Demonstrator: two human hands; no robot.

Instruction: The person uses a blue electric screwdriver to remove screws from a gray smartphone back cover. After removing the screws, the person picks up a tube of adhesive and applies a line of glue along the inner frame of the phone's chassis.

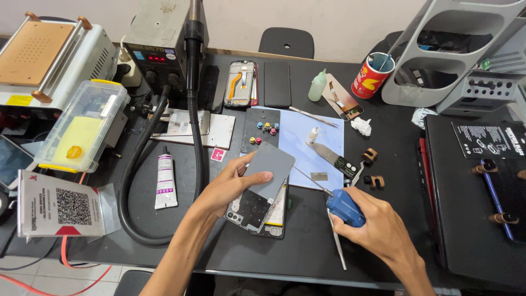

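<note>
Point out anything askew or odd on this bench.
The grey panel under the left hand sits skewed across the opened phone, leaving its insides showing. The right hand grips a blue screwdriver. Nothing looks spilled.

My left hand (233, 183) holds a phone back cover (267, 170) of matt grey plastic, smooth and without shine. Under it the opened phone (257, 211) shows dull black inner parts. My right hand (378, 227) grips a screwdriver (344, 207) with a glossy blue plastic handle and a thin bright metal shaft. The table (416, 164) is matt black; the mat (307, 142) is pale and smooth.
</note>
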